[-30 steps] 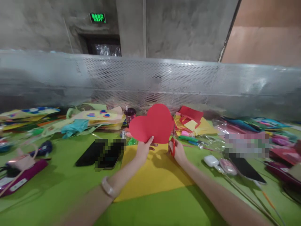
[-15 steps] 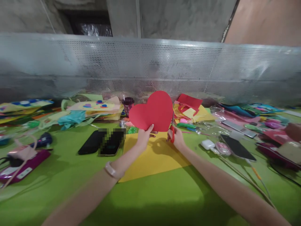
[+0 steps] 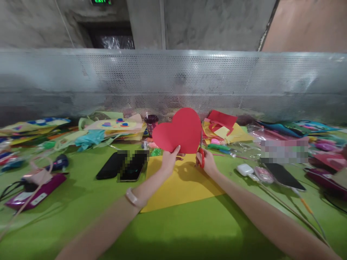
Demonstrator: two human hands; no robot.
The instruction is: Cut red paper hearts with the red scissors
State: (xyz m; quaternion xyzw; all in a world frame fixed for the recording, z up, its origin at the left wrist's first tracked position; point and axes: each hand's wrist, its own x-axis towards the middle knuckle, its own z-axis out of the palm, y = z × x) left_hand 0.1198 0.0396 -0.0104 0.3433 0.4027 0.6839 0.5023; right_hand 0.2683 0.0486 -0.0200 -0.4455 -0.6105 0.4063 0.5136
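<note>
A red paper heart [image 3: 181, 130] is held up in front of me, tilted, its rounded lobes to the left and top. My left hand [image 3: 171, 158] pinches its lower edge, thumb on the near face and fingers behind. In my right hand [image 3: 208, 161] is a pair of scissors [image 3: 202, 159] with red handles, fingers closed round them. The blades point upward along the heart's right edge; whether they touch the paper I cannot tell. Beneath both hands a yellow paper sheet [image 3: 173, 191] lies on the green table [image 3: 121, 224].
Two dark phones [image 3: 111, 166] lie left of the yellow sheet. Farther left is a purple power strip [image 3: 35, 191]. A white earbud case [image 3: 245, 169] and another phone [image 3: 284, 175] with cables lie right. Paper piles [image 3: 116, 124], a lidded cup [image 3: 151, 124] and red scraps [image 3: 221, 121] line the back before a perforated metal panel [image 3: 173, 72].
The camera view has tilted slightly up and shifted left, so everything sits a little lower and further right. Both hands keep their hold on the heart and scissors.
</note>
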